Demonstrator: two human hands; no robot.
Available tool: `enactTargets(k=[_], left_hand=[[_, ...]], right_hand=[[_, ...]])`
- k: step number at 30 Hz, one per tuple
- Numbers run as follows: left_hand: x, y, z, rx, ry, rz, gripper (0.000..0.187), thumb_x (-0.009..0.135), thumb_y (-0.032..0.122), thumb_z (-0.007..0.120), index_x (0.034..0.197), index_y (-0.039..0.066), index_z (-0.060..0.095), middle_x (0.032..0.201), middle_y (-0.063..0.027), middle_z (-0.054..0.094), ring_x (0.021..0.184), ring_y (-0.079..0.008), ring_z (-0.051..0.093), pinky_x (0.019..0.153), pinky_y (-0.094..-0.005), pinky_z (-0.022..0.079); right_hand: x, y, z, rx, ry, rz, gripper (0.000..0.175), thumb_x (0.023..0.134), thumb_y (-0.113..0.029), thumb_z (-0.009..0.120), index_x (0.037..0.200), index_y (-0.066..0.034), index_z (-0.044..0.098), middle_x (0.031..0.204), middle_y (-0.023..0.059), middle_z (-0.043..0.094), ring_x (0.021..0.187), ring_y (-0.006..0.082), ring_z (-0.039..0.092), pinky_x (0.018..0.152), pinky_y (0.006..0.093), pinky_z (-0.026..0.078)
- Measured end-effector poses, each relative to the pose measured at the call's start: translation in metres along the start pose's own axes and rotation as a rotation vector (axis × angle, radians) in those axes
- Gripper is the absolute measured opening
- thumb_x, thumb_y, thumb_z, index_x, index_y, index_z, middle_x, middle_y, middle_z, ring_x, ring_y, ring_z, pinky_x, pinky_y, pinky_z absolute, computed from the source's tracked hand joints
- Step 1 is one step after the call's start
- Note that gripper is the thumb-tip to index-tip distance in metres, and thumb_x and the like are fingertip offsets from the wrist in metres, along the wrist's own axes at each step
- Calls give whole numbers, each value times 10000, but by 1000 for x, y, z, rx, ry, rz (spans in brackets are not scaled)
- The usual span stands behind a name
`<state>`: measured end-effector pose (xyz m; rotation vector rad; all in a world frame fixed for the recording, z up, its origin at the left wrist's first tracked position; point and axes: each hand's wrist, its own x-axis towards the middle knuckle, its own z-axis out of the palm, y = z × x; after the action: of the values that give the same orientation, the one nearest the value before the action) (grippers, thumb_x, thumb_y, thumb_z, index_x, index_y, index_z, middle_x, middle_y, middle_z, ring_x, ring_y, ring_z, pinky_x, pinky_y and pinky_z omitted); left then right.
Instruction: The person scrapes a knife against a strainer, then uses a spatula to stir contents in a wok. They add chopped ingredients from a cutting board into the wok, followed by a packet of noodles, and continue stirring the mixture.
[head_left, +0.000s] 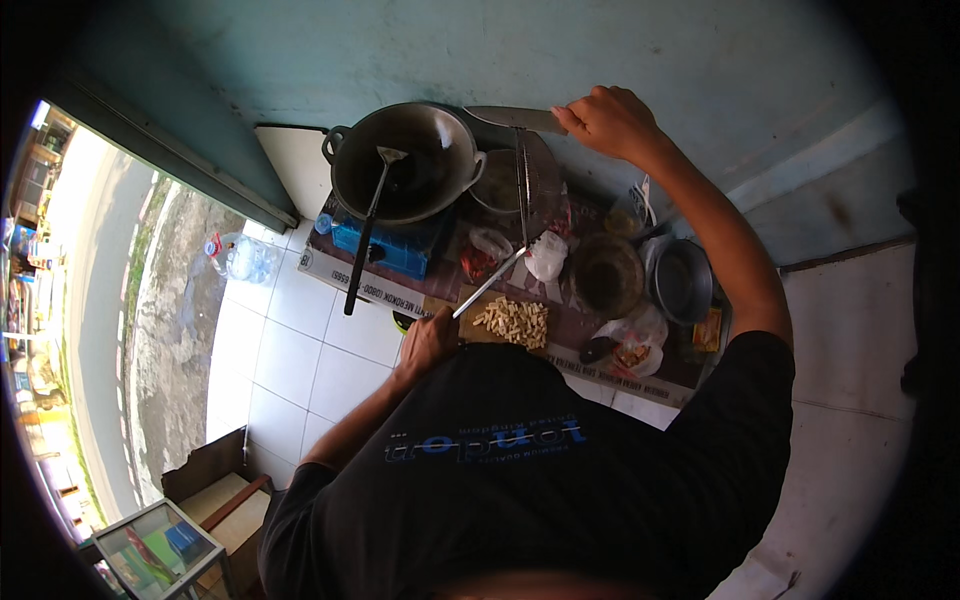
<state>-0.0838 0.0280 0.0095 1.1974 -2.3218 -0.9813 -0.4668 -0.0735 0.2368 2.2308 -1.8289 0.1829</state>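
My left hand (431, 341) is closed around the metal handle of a wire-mesh skimmer (534, 176), whose round head rises over the table's far side. Raised near the wall, my right hand (611, 124) grips a broad-bladed knife (517, 118) with its tip pointing left. The blade passes close above the skimmer's upper end; I cannot tell whether they touch. Right in front of my body, a wooden cutting board (469, 330) bears a heap of pale chopped food pieces (517, 322). To the left, a dark wok (352, 176) sits on a blue stove (382, 251), with a long-handled spatula (367, 225) resting in it.
A bag of red chillies (480, 259), a white plastic bag (547, 259), a stone mortar (607, 274) and a metal pot (682, 281) crowd the low table. Nearer lies another plastic bag (637, 352). A large water bottle (247, 259) lies on the tiled floor by the doorway.
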Motion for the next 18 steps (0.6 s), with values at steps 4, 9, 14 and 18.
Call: enactTargets(k=[4, 9, 14, 18], left_hand=[[-4, -2, -2, 48, -18, -37, 185, 926, 186, 603, 825, 42, 546, 623, -245, 597, 586, -462, 610, 519, -551, 453], [-3, -4, -1, 25, -21, -15, 169, 917, 173, 605, 828, 41, 547, 631, -248, 597, 596, -460, 615, 524, -549, 453], [-2, -2, -3, 7, -38, -26, 169, 921, 170, 589, 828, 34, 551, 635, -257, 594, 603, -463, 616, 533, -547, 457], [3, 2, -4, -16, -5, -46, 188, 927, 183, 574, 821, 29, 551, 646, -268, 596, 611, -468, 618, 542, -549, 461]], right_hand=[[-7, 3, -9, 125, -81, -49, 466, 1011, -410, 524, 739, -111, 757, 585, 115, 644, 576, 321, 656, 636, 420, 549], [-11, 2, -13, 206, -70, -75, 418, 1008, -380, 533, 775, -124, 766, 582, 99, 641, 586, 305, 647, 636, 407, 534], [-20, -1, -18, 191, -162, -116, 463, 991, -425, 548, 695, -126, 741, 555, 112, 618, 552, 323, 641, 622, 431, 541], [-26, -11, -12, -69, -82, -185, 489, 980, -432, 559, 638, -114, 705, 526, 114, 595, 529, 327, 638, 595, 442, 542]])
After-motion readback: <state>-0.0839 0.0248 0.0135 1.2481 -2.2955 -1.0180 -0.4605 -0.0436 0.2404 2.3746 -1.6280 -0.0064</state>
